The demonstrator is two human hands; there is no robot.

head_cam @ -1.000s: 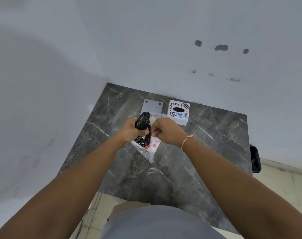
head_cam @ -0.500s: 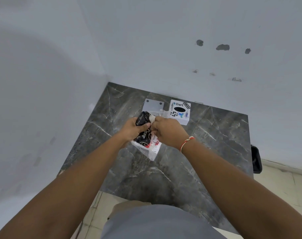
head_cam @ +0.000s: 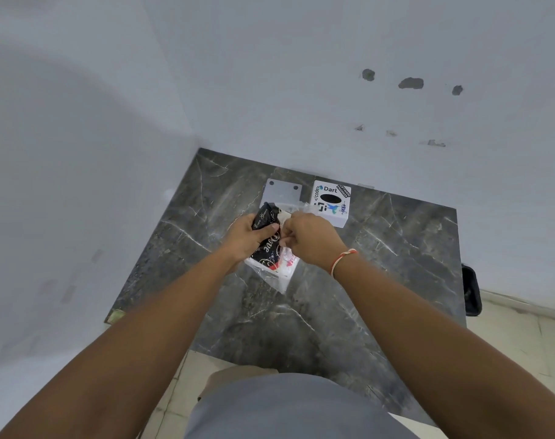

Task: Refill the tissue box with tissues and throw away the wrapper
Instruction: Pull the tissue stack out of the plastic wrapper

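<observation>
I hold a tissue pack [head_cam: 271, 248] in a black, white and red plastic wrapper above the dark marble table [head_cam: 380, 258]. My left hand [head_cam: 247, 237] grips the pack's black upper part. My right hand [head_cam: 311, 240] pinches the wrapper's top edge beside it, and clear plastic hangs loose below. The white tissue box [head_cam: 331, 202], with stickers and a dark oval slot on top, stands behind my hands near the wall. A flat white lid panel [head_cam: 282, 191] lies to the box's left.
The table sits in a corner, with white walls to the left and behind. A black bin [head_cam: 471, 289] shows past the table's right edge on the tiled floor. A stool seat [head_cam: 235, 380] is partly visible below the near table edge.
Both hands stayed at the pack and shifted slightly. The pack has turned a little, so more of its black printed face shows.
</observation>
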